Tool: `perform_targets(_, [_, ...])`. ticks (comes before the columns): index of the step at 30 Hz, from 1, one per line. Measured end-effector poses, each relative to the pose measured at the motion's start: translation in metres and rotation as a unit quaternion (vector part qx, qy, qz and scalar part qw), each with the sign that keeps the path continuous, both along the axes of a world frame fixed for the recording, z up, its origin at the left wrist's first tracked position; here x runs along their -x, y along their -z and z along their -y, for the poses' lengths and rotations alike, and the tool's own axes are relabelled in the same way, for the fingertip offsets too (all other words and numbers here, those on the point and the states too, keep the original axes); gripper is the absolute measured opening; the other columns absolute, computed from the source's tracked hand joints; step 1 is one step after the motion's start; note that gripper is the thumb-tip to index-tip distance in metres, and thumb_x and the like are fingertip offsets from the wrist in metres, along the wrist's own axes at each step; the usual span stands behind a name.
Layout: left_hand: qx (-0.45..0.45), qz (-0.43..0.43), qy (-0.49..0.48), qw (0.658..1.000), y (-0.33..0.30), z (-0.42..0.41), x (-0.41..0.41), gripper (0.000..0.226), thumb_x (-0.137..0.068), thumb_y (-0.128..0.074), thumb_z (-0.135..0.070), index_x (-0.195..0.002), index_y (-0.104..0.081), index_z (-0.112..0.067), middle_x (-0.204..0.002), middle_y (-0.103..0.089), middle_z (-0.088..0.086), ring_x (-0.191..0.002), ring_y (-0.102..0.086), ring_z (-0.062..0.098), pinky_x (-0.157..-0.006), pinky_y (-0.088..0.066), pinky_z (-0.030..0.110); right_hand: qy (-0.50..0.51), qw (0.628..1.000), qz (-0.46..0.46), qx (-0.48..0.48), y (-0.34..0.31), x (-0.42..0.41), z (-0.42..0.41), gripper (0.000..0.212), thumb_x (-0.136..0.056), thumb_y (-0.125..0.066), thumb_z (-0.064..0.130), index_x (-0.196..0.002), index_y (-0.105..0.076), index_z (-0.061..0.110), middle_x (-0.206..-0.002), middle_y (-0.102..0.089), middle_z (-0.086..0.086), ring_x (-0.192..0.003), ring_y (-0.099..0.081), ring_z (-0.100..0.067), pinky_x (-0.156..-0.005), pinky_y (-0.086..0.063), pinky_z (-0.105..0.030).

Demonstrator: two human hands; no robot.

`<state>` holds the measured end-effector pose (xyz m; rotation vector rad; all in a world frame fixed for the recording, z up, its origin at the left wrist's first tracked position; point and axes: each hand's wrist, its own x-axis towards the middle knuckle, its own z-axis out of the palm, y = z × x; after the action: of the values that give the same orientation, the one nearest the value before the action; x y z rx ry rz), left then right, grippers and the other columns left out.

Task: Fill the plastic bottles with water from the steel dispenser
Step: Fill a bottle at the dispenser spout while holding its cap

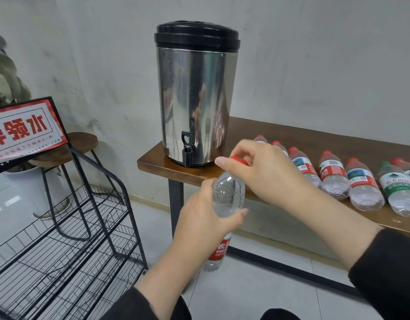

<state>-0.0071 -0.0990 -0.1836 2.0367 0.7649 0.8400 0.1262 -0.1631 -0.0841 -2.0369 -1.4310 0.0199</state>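
Note:
A steel dispenser with a black lid stands at the left end of a wooden table; its black tap faces me. My left hand grips a clear plastic bottle with a red label, held upright in front of the table's edge. My right hand pinches the bottle's red cap from above. Several more bottles lie on their sides in a row on the table to the right, most with red caps, one with a green cap.
A black wire rack stands at the lower left, with a red and white sign on top. Behind it are a round wooden stool and a white plant pot. The floor is pale tile.

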Motion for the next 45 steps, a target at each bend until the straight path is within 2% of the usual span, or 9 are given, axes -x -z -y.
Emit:
perform_targets(3, [-0.023, 0.01, 0.006, 1.0, -0.012, -0.014, -0.014, 0.062, -0.074, -0.08, -0.059, -0.122, -0.042, -0.05, -0.112, -0.061, -0.025, -0.105, -0.056, -0.005, -0.085, -0.045, 0.017, -0.002, 1.0, 0.021, 0.017, -0.013, -0.01, -0.003, 0.04, -0.082, -0.067, 0.066, -0.085, -0.062, 0.026, -0.066, -0.057, 0.008, -0.062, -0.051, -0.01, -0.056, -0.037, -0.029])
perform_targets(8, [0.035, 0.072, 0.035, 0.996, -0.034, -0.041, -0.048, 0.092, -0.078, -0.08, -0.056, -0.154, -0.031, -0.041, -0.144, -0.048, -0.023, -0.129, -0.046, -0.002, -0.104, -0.039, 0.023, 0.031, 0.998, 0.056, 0.021, -0.047, -0.042, -0.033, 0.035, -0.089, -0.065, 0.059, -0.085, -0.06, 0.024, -0.075, -0.06, 0.002, -0.068, -0.056, -0.018, -0.056, -0.038, -0.032])
perform_targets(15, [-0.03, 0.033, 0.003, 0.999, 0.009, -0.087, -0.087, 0.048, -0.106, -0.052, -0.037, -0.152, -0.042, -0.031, -0.148, -0.051, -0.014, -0.134, -0.047, 0.002, -0.116, -0.042, 0.035, 0.086, 0.993, 0.071, 0.024, -0.078, -0.112, -0.098, 0.053, -0.089, -0.068, 0.055, -0.096, -0.067, 0.002, -0.076, -0.061, -0.011, -0.07, -0.057, -0.029, -0.065, -0.045, -0.037])
perform_targets(24, [-0.163, -0.077, 0.057, 0.982, 0.03, -0.15, -0.142, 0.042, -0.106, -0.05, -0.033, -0.147, -0.05, -0.024, -0.139, -0.062, -0.004, -0.124, -0.059, 0.017, -0.103, -0.049, 0.035, 0.11, 0.982, 0.108, 0.108, -0.061, -0.179, -0.174, 0.05, -0.09, -0.07, 0.051, -0.105, -0.067, 0.002, -0.092, -0.067, -0.018, -0.087, -0.065, -0.04, -0.07, -0.047, -0.037])
perform_targets(28, [-0.185, -0.068, 0.071, 0.978, 0.043, -0.154, -0.158, 0.035, -0.106, -0.053, -0.029, -0.138, -0.058, -0.017, -0.126, -0.067, 0.002, -0.112, -0.064, 0.021, -0.096, -0.052, 0.037, 0.116, 0.986, 0.064, 0.098, -0.058, -0.2, -0.188, 0.049, -0.091, -0.069, 0.053, -0.108, -0.063, 0.007, -0.081, -0.065, -0.012, -0.068, -0.061, -0.03, -0.06, -0.048, -0.033])
perform_targets(31, [-0.23, -0.102, 0.07, 0.965, 0.056, -0.151, -0.167, 0.029, -0.106, -0.049, -0.034, -0.124, -0.066, -0.017, -0.115, -0.069, -0.001, -0.105, -0.064, 0.019, -0.089, -0.051, 0.034, 0.097, 0.992, 0.051, 0.07, -0.051, -0.209, -0.193, 0.05, -0.093, -0.066, 0.052, -0.116, -0.062, 0.009, -0.09, -0.064, -0.011, -0.075, -0.06, -0.028, -0.063, -0.046, -0.032])
perform_targets(37, [-0.181, -0.1, 0.059, 0.977, 0.048, -0.143, -0.195, 0.024, -0.105, -0.05, -0.032, -0.106, -0.067, -0.015, -0.102, -0.073, 0.005, -0.095, -0.065, 0.027, -0.081, -0.053, 0.04, 0.076, 0.995, 0.065, 0.001, -0.03, -0.211, -0.195, 0.045, -0.097, -0.057, 0.054, -0.114, -0.06, 0.013, -0.1, -0.059, -0.007, -0.088, -0.054, -0.025, -0.074, -0.039, -0.031])
perform_targets(43, [-0.127, -0.098, 0.055, 0.986, 0.047, -0.139, -0.193, 0.027, -0.106, -0.043, -0.045, -0.123, -0.055, -0.026, -0.111, -0.071, -0.001, -0.101, -0.064, 0.023, -0.083, -0.054, 0.04, 0.149, 0.981, 0.047, -0.119, -0.015, -0.228, -0.175, 0.053, -0.108, -0.026, 0.05, -0.115, -0.059, 0.009, -0.097, -0.062, -0.008, -0.098, -0.058, -0.031, -0.083, -0.04, -0.035])
perform_targets(45, [-0.136, -0.101, 0.062, 0.984, 0.045, -0.137, -0.192, 0.034, -0.106, -0.043, -0.049, -0.129, -0.053, -0.027, -0.112, -0.07, -0.005, -0.104, -0.063, 0.019, -0.084, -0.052, 0.036, 0.189, 0.978, 0.052, -0.068, -0.003, -0.242, -0.166, 0.051, -0.109, -0.028, 0.043, -0.115, -0.062, 0.005, -0.105, -0.067, -0.016, -0.103, -0.061, -0.038, -0.086, -0.044, -0.038])
